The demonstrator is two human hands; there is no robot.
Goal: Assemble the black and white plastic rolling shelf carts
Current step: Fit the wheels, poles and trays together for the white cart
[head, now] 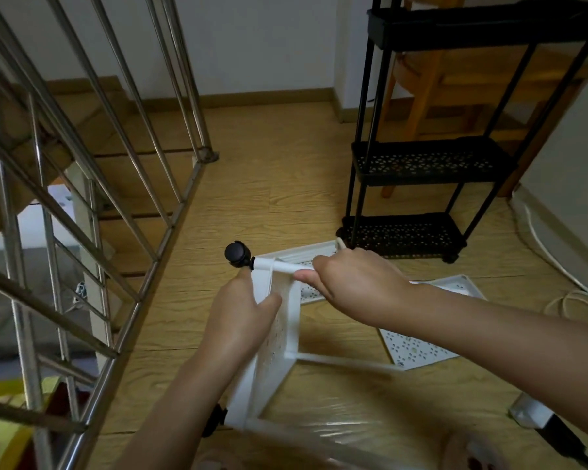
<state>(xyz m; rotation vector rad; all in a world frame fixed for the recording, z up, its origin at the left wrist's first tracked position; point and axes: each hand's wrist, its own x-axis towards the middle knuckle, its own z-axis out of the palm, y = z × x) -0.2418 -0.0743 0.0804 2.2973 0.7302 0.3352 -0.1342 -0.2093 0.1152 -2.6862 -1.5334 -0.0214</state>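
Observation:
A white perforated shelf tray (279,337) stands on its edge on the floor in front of me. My left hand (241,317) grips its upper rim, index finger pointing up toward a black caster wheel (237,254) at the tray's top corner. A white tube (279,265) runs from that corner to the right, and my right hand (350,283) grips it. Two more white tubes (347,361) stick out from the tray's lower corners. Another white tray (418,351) lies flat on the floor behind. The assembled black three-tier cart (431,164) stands at the back right.
A steel stair railing (92,184) runs along the left over a stairwell. A wooden chair (431,76) stands behind the black cart. White cables (540,245) trail along the right wall. A white box with a black plug (537,418) lies at the lower right.

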